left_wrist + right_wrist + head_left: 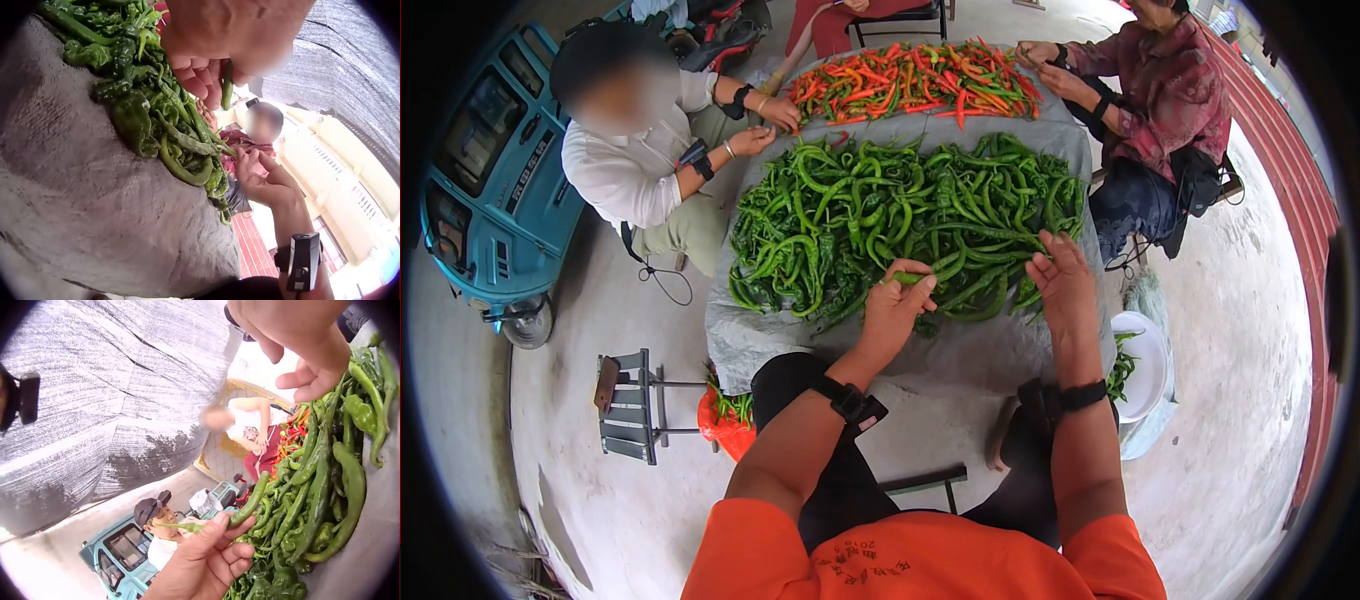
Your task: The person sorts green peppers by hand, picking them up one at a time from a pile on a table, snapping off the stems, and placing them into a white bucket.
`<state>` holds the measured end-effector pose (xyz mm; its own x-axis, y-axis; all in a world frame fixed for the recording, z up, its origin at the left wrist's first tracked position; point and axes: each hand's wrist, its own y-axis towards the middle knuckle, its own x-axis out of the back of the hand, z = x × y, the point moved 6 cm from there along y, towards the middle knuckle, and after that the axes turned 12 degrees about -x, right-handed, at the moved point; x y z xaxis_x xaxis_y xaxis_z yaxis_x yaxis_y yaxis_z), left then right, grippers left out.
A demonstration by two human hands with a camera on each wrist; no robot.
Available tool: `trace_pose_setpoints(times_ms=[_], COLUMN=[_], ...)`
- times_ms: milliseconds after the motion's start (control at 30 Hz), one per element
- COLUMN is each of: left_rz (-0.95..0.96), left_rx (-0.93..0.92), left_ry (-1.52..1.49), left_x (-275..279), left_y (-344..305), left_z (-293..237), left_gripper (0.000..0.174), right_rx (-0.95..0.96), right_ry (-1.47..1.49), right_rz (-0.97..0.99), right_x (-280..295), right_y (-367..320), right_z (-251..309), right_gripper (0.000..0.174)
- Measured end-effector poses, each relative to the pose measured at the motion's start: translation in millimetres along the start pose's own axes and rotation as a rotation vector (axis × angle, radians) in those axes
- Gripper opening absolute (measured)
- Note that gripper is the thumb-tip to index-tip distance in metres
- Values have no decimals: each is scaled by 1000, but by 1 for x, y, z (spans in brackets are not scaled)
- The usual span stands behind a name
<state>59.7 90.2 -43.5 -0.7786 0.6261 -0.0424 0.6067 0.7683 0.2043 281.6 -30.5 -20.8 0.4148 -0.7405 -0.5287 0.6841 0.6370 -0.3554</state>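
My left hand (890, 318) pinches one green chili pepper (253, 501) between thumb and fingers, over the near edge of a heap of green chili peppers (870, 210). In the left wrist view, part of that pepper shows below the fingers. My right hand (1064, 290) is raised at the heap's right edge, fingers loosely bent and thumb apart. The right wrist view shows its fingertips (307, 382) close to the peppers, with nothing between them and the thumb. A grey cloth (735, 340) lies under the heap.
Red and orange peppers (920, 80) are piled at the far end. One person sits at the left, another at the right, a third beyond. A white basin (1145, 365) stands right, an orange bag (725, 425) and a small stool (628, 410) left. A blue three-wheeler (500, 170) is behind.
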Motion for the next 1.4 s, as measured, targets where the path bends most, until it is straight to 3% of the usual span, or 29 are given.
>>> trace_pose_setpoints(times_ms=[67,167,400,567,667,800,1000,1133,1300,1400], left_rz=[22,26,141,210,129,15,-374,-492,-405,-311], left_rx=[2,-24,50,32,134,38,-124,-100,-72,-104], left_ry=[-7,-52,-67,-125,-241,-161,23,-8,195,238], left_x=[-2,-8,-15,-15,-2,13,49,67,69,59], left_y=[0,-1,-1,-1,1,6,7,10,20,26], left_z=[1,-4,-3,9,8,1,7,18,18,17], left_gripper=[17,15,19,25,27,24,13,15,17,20], right_rx=[-116,-191,-165,-218,-233,-212,-17,28,112,284], right_ry=[-51,-252,-615,-582,-526,-445,-364,-385,-513,-692], right_rz=[-19,99,391,307,326,352,224,174,207,227], right_x=[6,-2,-35,-27,-29,-33,-29,-31,-38,-38], right_y=[4,1,-21,-18,-21,-24,-18,-18,-19,-17], right_z=[-16,-27,-39,-43,-38,-40,-26,-27,-32,-33], right_gripper=[36,38,38,23,19,18,19,18,17,18])
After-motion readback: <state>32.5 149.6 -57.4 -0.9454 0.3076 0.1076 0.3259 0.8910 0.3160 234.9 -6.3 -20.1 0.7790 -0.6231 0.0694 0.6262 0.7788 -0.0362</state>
